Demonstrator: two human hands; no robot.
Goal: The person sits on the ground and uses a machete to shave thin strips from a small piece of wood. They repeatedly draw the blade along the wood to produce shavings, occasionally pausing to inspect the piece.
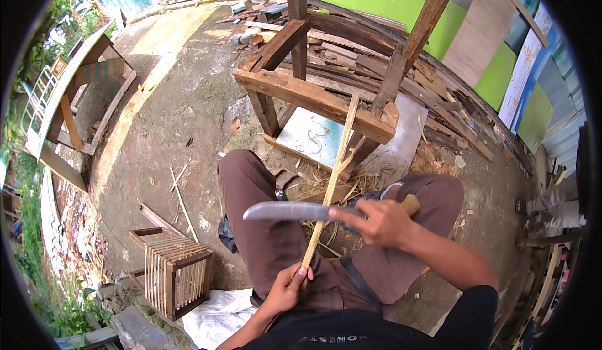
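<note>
My left hand (288, 287) grips the near end of a long, pale wooden strip (324, 217), close to my lap. The strip slants up and away, its far end lying against the front rail of a dark wooden frame (313, 102). In my right hand (384, 221) is a machete (285, 211) with a wide grey blade and a wooden handle. The blade points left and crosses over the strip; whether it touches the wood I cannot tell. A curl of shaving stands up from the strip beyond the blade.
Left of my knees stands a small slatted wooden cage (175, 271) beside a white sack (216, 318). Thin sticks (182, 203) lie on the concrete. Lumber (433, 99) is piled behind the frame. A pale board (311, 137) lies beneath it, among shavings (376, 171). Another person (555, 203) is at the right.
</note>
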